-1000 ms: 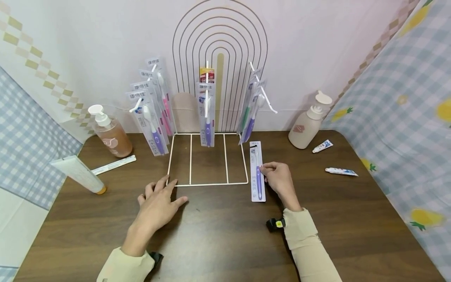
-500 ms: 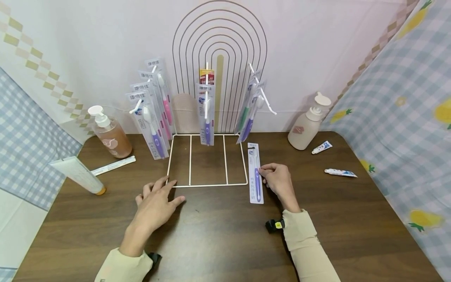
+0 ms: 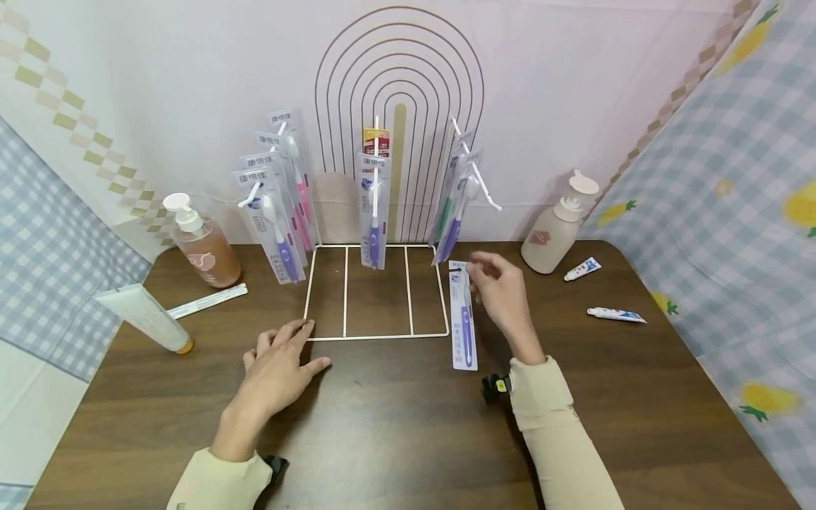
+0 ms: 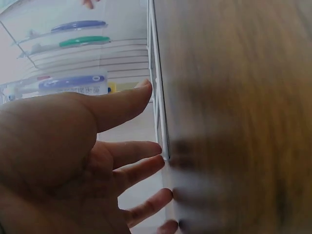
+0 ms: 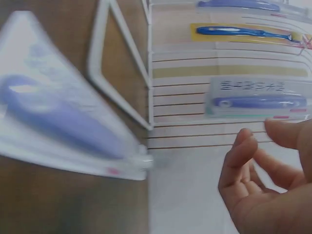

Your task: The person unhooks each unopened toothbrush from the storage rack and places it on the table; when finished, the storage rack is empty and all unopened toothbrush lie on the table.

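Observation:
A packaged purple toothbrush (image 3: 467, 329) lies flat on the table, just right of the white wire rack (image 3: 376, 338). Over the upper end of that package hovers my right hand (image 3: 503, 294); the right wrist view has its thumb and loosely bent fingers apart, holding nothing. My left hand (image 3: 274, 375) rests on the table with fingers spread, its fingertips at the rack's front left corner. Packaged toothbrushes hang from the rack's hooks: several on the left (image 3: 280, 237), one in front on the middle hook (image 3: 374, 227), and purple and green ones on the right (image 3: 454, 219).
An amber pump bottle (image 3: 207, 248), a white tube (image 3: 146, 319) and a thin white strip (image 3: 207, 301) stand or lie at the left. At the right are a cream pump bottle (image 3: 551, 230) and two small toothpaste tubes (image 3: 583, 269). A curtain (image 3: 714, 212) borders the table's right side.
My right hand has let go of the toothbrush package's side edge and moved up toward its top end. The package had shifted slightly left before that. My left hand stays at the rack's corner.

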Demonstrator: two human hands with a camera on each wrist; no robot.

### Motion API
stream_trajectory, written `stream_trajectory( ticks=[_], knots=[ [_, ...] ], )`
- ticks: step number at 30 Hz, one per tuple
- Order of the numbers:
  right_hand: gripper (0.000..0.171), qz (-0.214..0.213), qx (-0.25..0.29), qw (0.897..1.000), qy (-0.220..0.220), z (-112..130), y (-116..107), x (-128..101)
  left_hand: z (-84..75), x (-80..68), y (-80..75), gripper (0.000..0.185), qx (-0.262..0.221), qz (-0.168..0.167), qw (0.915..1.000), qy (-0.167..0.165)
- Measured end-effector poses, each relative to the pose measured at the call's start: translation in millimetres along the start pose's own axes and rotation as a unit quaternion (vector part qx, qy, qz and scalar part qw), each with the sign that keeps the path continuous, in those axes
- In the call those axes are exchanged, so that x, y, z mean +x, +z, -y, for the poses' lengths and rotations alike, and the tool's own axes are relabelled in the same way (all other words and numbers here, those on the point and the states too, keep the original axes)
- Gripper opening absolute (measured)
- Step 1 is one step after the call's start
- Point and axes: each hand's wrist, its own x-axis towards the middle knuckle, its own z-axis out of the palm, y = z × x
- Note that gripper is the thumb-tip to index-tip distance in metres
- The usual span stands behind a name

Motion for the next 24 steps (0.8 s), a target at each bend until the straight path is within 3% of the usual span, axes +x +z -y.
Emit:
stream_trajectory(
  ticks=[5, 12, 16, 22, 24],
  knots=[
    [0.047, 0.014, 0.037, 0.998, -0.051, 22, 2, 20, 9.8, 4.4, 0.2, 0.085, -0.007, -0.002, 1.0, 0.007],
    [0.049, 0.038, 0.066, 0.995, -0.061, 40, 3, 40, 16.3, 7.6, -2.4, 0.082, -0.013, 0.0, 0.9999, 0.006],
    [0.04, 0.043, 0.113, 0.991, -0.058, 45, 7, 45, 19.1, 7.8, -4.6, 0.079, -0.021, -0.003, 0.9998, 0.005],
    [0.008, 0.043, 0.191, 0.979, -0.055, 49, 10, 43, 20.2, 9.2, -5.4, 0.078, -0.024, -0.006, 0.9997, 0.009],
    [0.015, 0.048, 0.206, 0.976, -0.054, 49, 10, 41, 20.2, 9.1, -5.5, 0.079, -0.021, -0.006, 0.9997, 0.008]
  ],
)
